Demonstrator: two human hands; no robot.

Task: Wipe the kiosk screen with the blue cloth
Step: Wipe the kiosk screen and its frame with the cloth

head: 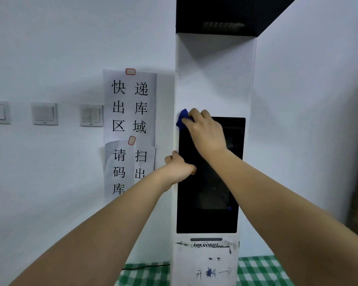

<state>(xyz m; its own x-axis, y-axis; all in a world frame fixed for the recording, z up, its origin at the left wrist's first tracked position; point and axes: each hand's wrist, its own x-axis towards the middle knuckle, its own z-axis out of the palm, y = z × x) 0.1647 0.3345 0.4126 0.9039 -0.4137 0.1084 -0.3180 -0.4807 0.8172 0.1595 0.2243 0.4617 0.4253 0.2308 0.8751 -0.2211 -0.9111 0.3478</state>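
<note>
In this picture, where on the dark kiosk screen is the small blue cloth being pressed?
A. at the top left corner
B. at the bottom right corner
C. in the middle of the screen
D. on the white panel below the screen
A: the right hand holds the small blue cloth at the top left corner of the dark rectangular kiosk screen, while the left hand grips the white kiosk's left edge lower down.

Evenly bright, cool bluish cast | soft shadows on wall [50, 48] beside paper signs [130, 106] and under dark hood [215, 15] | no glare on black screen [209, 193] | slight softness overall | wide-angle bending at edges
</note>
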